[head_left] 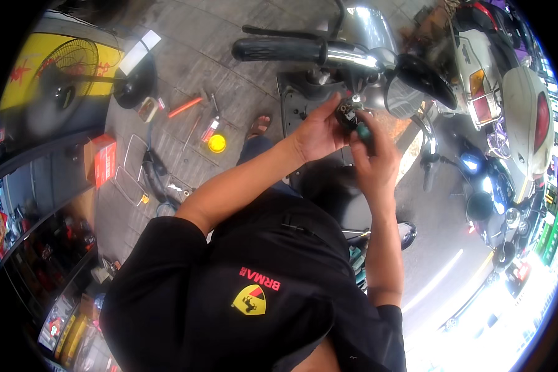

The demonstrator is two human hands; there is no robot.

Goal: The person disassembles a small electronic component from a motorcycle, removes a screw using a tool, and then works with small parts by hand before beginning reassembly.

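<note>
My left hand [319,135] is closed round a small dark part [346,116] with a pale, metallic inner face, just below the handlebar. In my right hand [378,158] is a screwdriver with a green handle [364,130], held up against that part; its tip cannot be made out. Above both hands stretches the scooter handlebar, with a black rubber grip [279,49] and a brake lever [276,31]. Close to my right fingers sits a round mirror or lamp [406,96] in a black housing.
On the paving at left lie an orange-red stick-shaped tool [185,107], a yellow round tin [217,143] and several small tools. A standing fan [68,80], an orange box [104,162] and a bent wire frame [129,177] are further left. Parked scooters [527,124] line the right.
</note>
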